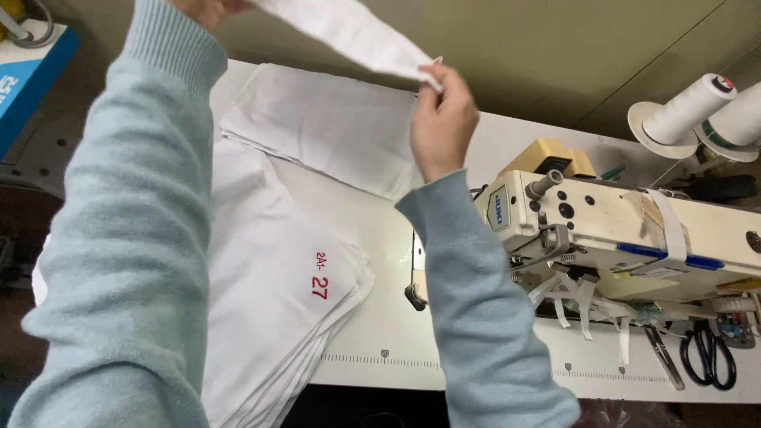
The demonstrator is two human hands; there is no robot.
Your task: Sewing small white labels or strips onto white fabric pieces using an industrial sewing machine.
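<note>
A long white fabric strip point(349, 32) is stretched in the air between my two hands, above the sewing table point(372, 230). My left hand point(208, 8) grips its upper end at the frame's top edge and is mostly cut off. My right hand point(442, 119) pinches the strip's lower end between thumb and fingers. Both arms wear light blue knit sleeves. Below the strip, a stack of white fabric pieces point(277, 293) with red markings lies at the table's near left, and another white pile point(329, 127) lies farther back.
A cream sewing machine point(626, 238) fills the right side, with white tape strips hanging from it. Two white thread cones point(690, 107) stand at the back right. Black scissors point(709, 353) lie at the machine's base. A blue box point(28, 79) sits far left.
</note>
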